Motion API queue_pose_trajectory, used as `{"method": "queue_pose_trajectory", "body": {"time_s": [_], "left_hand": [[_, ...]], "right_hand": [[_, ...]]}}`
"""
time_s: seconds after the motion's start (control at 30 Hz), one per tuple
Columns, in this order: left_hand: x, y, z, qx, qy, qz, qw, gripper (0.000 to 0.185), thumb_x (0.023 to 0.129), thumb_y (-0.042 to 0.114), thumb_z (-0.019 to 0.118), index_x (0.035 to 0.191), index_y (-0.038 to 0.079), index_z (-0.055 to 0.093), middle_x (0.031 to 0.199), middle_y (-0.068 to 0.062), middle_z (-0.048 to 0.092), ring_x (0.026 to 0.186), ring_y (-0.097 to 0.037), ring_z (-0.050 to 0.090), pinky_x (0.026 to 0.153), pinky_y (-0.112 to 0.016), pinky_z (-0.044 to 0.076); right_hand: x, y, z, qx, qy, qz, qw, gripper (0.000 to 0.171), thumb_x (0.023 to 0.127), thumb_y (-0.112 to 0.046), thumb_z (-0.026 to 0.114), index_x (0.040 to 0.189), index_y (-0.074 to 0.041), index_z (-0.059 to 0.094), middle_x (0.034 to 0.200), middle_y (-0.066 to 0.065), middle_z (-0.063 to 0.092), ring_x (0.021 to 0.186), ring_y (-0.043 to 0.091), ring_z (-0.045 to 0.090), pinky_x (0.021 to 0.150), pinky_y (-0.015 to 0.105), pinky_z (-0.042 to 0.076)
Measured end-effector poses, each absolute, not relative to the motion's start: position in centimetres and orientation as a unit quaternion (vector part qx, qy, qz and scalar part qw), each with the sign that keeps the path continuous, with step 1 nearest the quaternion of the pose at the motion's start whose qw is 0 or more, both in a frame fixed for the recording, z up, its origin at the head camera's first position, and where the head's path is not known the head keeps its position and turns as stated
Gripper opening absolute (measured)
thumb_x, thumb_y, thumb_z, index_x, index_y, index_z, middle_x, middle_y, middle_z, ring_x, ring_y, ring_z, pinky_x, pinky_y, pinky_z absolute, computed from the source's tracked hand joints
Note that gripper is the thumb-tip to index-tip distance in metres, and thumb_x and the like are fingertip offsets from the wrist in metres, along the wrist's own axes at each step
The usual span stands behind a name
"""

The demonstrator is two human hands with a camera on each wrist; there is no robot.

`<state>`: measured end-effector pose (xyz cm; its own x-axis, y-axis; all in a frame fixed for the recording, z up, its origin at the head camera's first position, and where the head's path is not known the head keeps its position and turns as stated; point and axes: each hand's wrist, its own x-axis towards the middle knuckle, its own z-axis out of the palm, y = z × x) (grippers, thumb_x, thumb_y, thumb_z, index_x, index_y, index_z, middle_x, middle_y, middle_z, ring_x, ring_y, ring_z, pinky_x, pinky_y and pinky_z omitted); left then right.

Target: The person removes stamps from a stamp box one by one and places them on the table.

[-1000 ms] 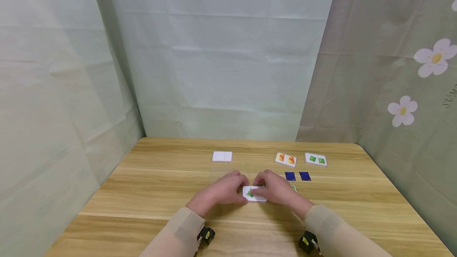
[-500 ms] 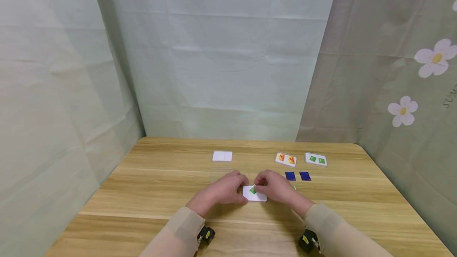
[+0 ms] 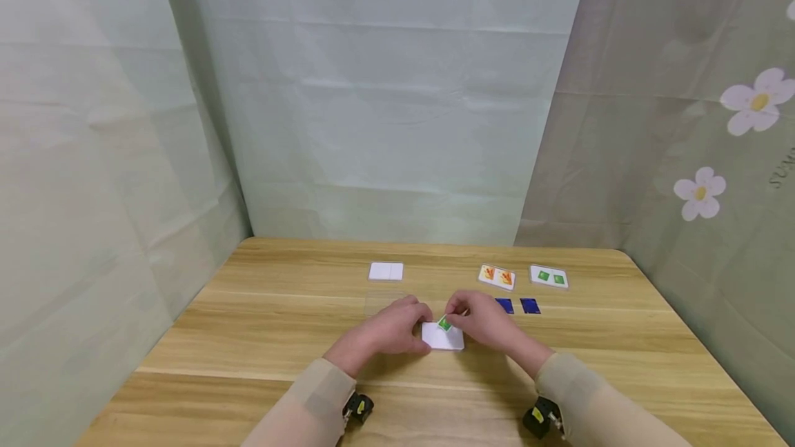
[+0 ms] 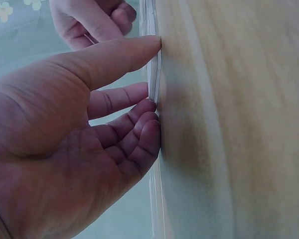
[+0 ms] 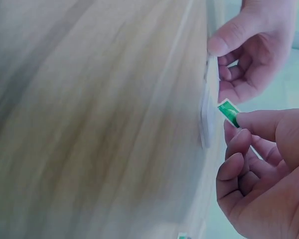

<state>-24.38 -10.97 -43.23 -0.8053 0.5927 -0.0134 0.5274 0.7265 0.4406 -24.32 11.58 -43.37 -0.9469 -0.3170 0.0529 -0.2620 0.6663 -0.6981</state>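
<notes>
Two hands met at lower centre of the head view: the left hand point(image 3: 388, 330) curled its fingers against the white card point(image 3: 442, 338) on the table point(image 3: 248, 336), while the right hand point(image 3: 487, 323) pinched a small green sticker point(image 3: 444, 323) over it. Thin, light and flimsy, the sticker probably handled best by its edge, and the stiff, flat card by its rim.

Since a second ago the right hand point(image 3: 481, 321) has drawn back from over the flat white rectangular tile point(image 3: 442, 338), lifting the small green-printed paper sticker point(image 3: 444, 323) it pinches to that tile's far edge.
</notes>
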Motion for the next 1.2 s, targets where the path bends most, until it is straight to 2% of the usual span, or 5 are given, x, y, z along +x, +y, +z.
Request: {"method": "queue_pose_trajectory", "body": {"time_s": [0.27, 0.57, 0.87, 1.2], "left_hand": [[-24.4, -10.8, -43.3, 0.302, 0.926, 0.212, 0.075, 0.044, 0.088, 0.021, 0.096, 0.123, 0.007, 0.074, 0.109, 0.0, 0.061, 0.095, -0.013, 0.054, 0.087, -0.029, 0.051], [-24.3, -11.0, -43.4, 0.301, 0.927, 0.213, 0.072, 0.044, 0.088, 0.021, 0.096, 0.124, 0.006, 0.074, 0.111, -0.001, 0.062, 0.096, -0.015, 0.054, 0.089, -0.031, 0.051], [-24.4, -10.9, -43.5, 0.306, 0.925, 0.214, 0.071, 0.043, 0.088, 0.021, 0.096, 0.123, 0.006, 0.074, 0.111, -0.001, 0.062, 0.096, -0.014, 0.053, 0.089, -0.03, 0.051], [-24.4, -11.0, -43.6, 0.304, 0.926, 0.214, 0.073, 0.043, 0.089, 0.02, 0.095, 0.123, 0.006, 0.074, 0.112, -0.002, 0.062, 0.097, -0.015, 0.053, 0.09, -0.032, 0.051]], "right_hand": [[-24.4, 14.5, -42.8, -0.159, 0.91, -0.382, 0.009, 0.01, 0.103, -0.007, 0.077, 0.096, -0.014, 0.075, 0.092, -0.004, 0.07, 0.085, 0.016, 0.06, 0.074, 0.034, 0.052], [-24.2, 18.4, -42.3, -0.153, 0.914, -0.376, 0.002, 0.004, 0.106, -0.011, 0.075, 0.106, -0.009, 0.078, 0.101, -0.002, 0.073, 0.089, 0.017, 0.063, 0.08, 0.038, 0.055], [-23.9, 21.6, -42.5, -0.145, 0.924, -0.352, -0.017, 0.004, 0.105, -0.009, 0.075, 0.103, -0.008, 0.079, 0.103, 0.0, 0.075, 0.094, 0.017, 0.065, 0.084, 0.039, 0.057], [-23.6, 24.1, -43.1, -0.108, 0.936, -0.334, -0.023, 0.007, 0.103, -0.009, 0.079, 0.099, -0.009, 0.073, 0.096, 0.001, 0.069, 0.087, 0.019, 0.058, 0.074, 0.033, 0.05]]}}
